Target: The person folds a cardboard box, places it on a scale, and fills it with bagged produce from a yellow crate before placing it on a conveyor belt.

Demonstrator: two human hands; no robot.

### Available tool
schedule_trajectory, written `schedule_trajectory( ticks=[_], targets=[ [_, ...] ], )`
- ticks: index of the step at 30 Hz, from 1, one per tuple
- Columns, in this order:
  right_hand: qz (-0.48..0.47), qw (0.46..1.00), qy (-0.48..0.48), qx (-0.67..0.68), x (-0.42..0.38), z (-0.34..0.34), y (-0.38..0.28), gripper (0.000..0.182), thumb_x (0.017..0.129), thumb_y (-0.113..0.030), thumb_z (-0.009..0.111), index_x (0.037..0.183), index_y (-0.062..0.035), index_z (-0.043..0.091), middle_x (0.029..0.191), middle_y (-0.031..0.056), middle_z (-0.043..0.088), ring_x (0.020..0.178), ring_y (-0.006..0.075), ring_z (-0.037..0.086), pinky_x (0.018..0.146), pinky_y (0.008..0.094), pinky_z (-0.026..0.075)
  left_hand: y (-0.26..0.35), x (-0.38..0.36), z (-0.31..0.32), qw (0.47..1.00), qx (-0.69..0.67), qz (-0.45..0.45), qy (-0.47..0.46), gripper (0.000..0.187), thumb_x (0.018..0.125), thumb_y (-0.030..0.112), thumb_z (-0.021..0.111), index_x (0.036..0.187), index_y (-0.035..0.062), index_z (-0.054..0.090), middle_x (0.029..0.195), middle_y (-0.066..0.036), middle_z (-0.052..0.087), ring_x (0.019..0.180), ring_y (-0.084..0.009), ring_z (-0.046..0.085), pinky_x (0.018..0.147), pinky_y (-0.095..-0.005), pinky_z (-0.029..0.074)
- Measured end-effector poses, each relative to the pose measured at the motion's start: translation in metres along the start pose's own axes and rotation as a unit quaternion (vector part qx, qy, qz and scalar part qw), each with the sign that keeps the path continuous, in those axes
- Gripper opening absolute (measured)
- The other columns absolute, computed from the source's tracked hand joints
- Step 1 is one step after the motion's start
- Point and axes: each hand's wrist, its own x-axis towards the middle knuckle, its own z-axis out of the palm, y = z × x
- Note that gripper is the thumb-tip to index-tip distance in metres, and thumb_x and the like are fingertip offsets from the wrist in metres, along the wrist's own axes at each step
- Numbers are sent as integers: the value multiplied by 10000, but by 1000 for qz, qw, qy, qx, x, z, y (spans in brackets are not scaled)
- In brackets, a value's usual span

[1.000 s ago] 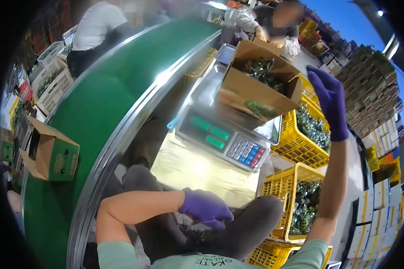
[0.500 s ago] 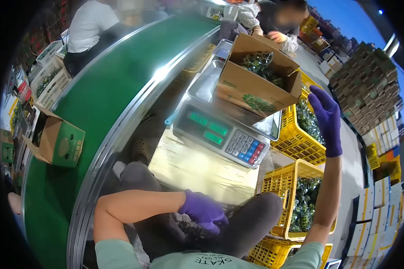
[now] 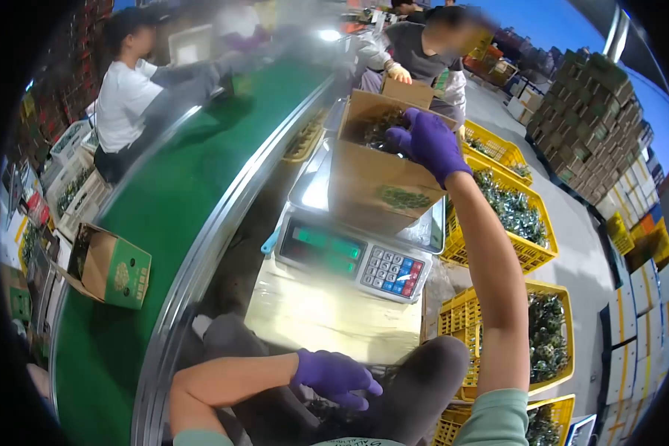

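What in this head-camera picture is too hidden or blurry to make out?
- Scale display: the green digits are too blurred to read.
- Right hand: its fingertips dip inside the cardboard box, so whether they grip anything is hidden.
- Left hand: whatever lies beneath it in the lap is dark and covered.

Pretty tight around here. The open brown cardboard box (image 3: 383, 182) sits on the steel electronic scale (image 3: 349, 256) and fills the far middle, with the purple-gloved right hand (image 3: 427, 141) over its top. Yellow plastic crates (image 3: 509, 223) full of dark green produce wall off the right side, near to far. On the left, the green conveyor belt (image 3: 178, 193) is mostly open, apart from one small green-and-brown carton (image 3: 111, 267). The pale counter (image 3: 327, 312) patch nearer than the scale is bare.
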Motion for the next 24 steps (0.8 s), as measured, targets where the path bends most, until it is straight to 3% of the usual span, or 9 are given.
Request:
schedule_trajectory(
  ticks=[4,6,8,11,18,20,21,22,24],
  targets=[
    [-43,966,159,199,11,-39,15,234,846,-227,675,851,4,640,758,160,674,699,268,671,658,362,509,-7,1,10,998,30,27,40,584,925,489,526,1359,101,484,1242,-146,574,1096,-316,572,930,-402,446],
    [1,961,115,253,6,-70,20,170,855,-177,665,835,-8,659,724,136,671,646,231,658,633,336,501,-7,5,11,999,9,26,31,552,914,456,528,1350,118,504,1240,-133,587,1150,-308,553,999,-398,421],
    [47,971,17,235,8,-69,30,282,856,-312,668,892,-33,698,771,150,689,660,280,666,664,365,508,-3,7,7,999,16,29,20,515,926,390,537,1342,88,501,1226,-164,588,1090,-318,582,924,-399,455],
    [112,978,-173,-22,15,-42,3,575,824,-584,587,979,-46,718,895,207,696,817,365,677,776,445,505,5,10,-5,999,-20,-14,-35,535,927,406,532,1349,80,489,1229,-177,588,1111,-318,570,941,-404,442],
    [97,993,-30,68,20,7,-2,466,844,-502,620,931,-60,735,871,195,698,816,333,685,783,396,500,7,0,-2,1000,14,-11,17,544,925,426,546,1339,77,491,1218,-174,590,1118,-343,557,934,-406,437],
    [59,966,110,225,2,-22,5,387,863,-412,650,938,-40,726,792,141,711,722,254,678,736,352,502,11,-6,-5,1000,4,-14,-5,544,928,430,535,1341,79,489,1209,-161,592,1100,-337,566,926,-407,441],
    [36,923,178,341,-8,-30,23,296,875,-327,671,907,-39,728,738,58,710,616,120,608,630,280,477,8,-5,0,1000,6,6,15,544,926,428,537,1340,78,489,1190,-155,598,1080,-333,575,913,-407,447],
    [82,943,148,286,-32,-71,29,261,872,-315,689,880,-59,741,675,-9,663,574,46,539,528,229,419,5,-4,3,999,10,25,37,543,924,426,540,1339,78,490,1170,-149,604,1059,-329,584,900,-407,453],
    [110,875,244,402,-83,-116,66,247,919,-274,642,1027,-62,707,662,-55,599,497,11,460,428,189,339,6,-3,6,998,8,32,45,539,922,423,540,1333,76,494,1168,-148,606,1059,-328,585,902,-404,454]
  ],
)
